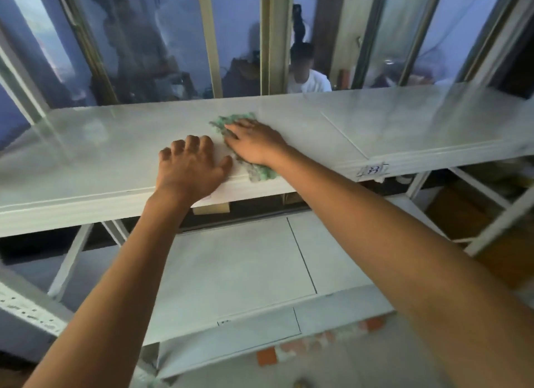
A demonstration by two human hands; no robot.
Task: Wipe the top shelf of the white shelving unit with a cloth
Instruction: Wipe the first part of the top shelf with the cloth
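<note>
The white top shelf (pixel 101 145) runs across the middle of the view. A green and white cloth (pixel 231 121) lies on it near the centre, one end hanging over the front edge. My right hand (pixel 255 142) presses flat on the cloth, covering most of it. My left hand (pixel 190 165) rests just to its left on the bare shelf near the front edge, fingers spread and curled down, holding nothing.
A second shelf panel (pixel 419 121) adjoins on the right, with a numbered label (pixel 372 170) on the front edge. A lower white shelf (pixel 231 272) lies beneath. Glass panes and metal uprights (pixel 271 38) stand behind; a person in white (pixel 307 80) sits beyond them.
</note>
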